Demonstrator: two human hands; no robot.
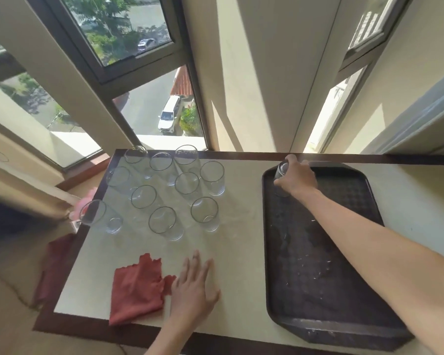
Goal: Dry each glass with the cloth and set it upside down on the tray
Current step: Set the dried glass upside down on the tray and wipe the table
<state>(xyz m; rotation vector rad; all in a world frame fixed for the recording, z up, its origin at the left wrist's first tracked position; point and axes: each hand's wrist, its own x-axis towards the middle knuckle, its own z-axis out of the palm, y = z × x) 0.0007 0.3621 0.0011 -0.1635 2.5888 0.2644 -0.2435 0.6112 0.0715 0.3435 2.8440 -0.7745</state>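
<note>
Glass [280, 173] grasped by right hand [296, 178] at tray [318, 252] corner; left hand [192, 285] released beside cloth [136, 290], near upright glasses [204, 211]

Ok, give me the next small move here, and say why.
Probably: finish setting the glass down and let the right hand release it. That hand grips it at the far left corner of the tray, which holds no other glass. The left hand lies flat beside the red cloth, and upright glasses wait on the table.
</note>
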